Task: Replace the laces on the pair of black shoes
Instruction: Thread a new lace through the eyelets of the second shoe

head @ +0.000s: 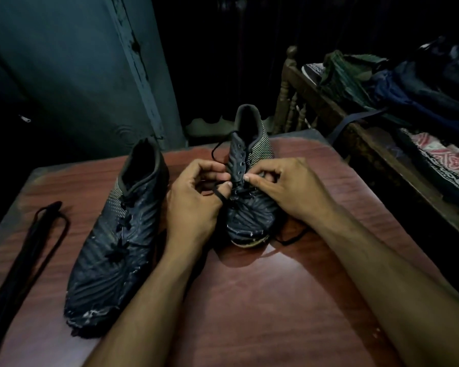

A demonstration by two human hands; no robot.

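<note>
Fingers of the left hand (196,197) pinch a black lace (219,193) at the lower eyelets of the right shoe (249,186), while the right hand (281,184) pinches at the opposite eyelet row — likely steadying the upper so the lace can pass. That shoe stands toe-toward-us on the reddish table (249,300); the left shoe (117,234) sits beside it, laced, and a spare lace bundle (41,239) lies apart at the table's left edge.

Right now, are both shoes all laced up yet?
Not yet. The left shoe looks laced already. Both hands, left hand and right hand, are pinching the lace on the right shoe; its upper eyelets are empty. A loose lace bundle lies aside.
</note>
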